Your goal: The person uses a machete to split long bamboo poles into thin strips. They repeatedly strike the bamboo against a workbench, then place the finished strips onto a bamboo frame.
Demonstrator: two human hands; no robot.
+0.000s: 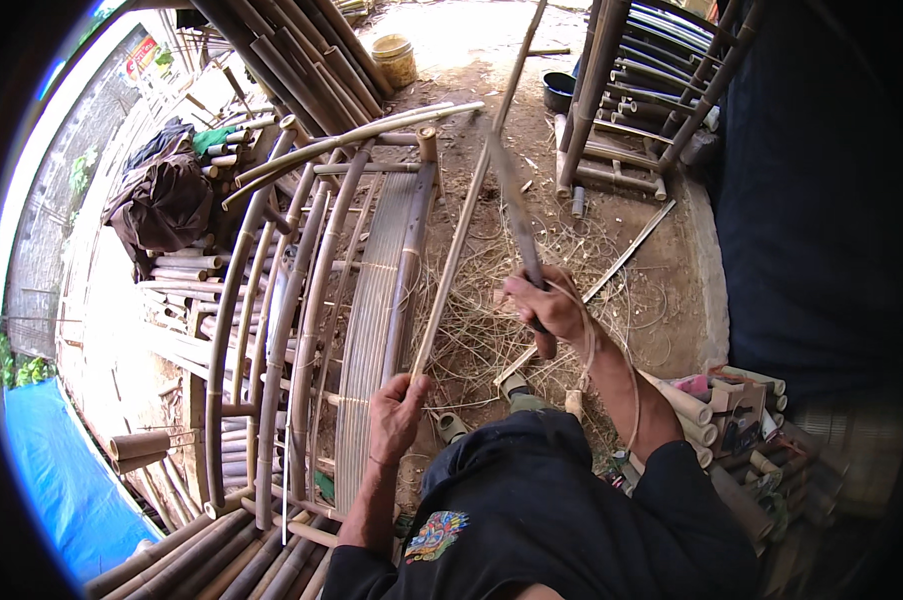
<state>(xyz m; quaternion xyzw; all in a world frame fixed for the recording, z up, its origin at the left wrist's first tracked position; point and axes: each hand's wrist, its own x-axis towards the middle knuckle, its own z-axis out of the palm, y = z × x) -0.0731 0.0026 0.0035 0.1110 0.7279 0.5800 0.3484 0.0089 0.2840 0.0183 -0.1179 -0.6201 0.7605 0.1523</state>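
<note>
Gripping bamboo strip (457,245) in left hand (399,415), knife (517,215) in right hand (555,305), hands apart.
A skidding knife could cut the left hand.

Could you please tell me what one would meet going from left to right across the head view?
Blue tarpaulin → bamboo bench with a slatted seat → left hand, gripping a long bamboo strip → right hand, holding a machete → dark navy sheet.

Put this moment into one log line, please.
left grip: bamboo strip | right grip: knife | left of strip: bamboo bench | on ground: shavings
</note>
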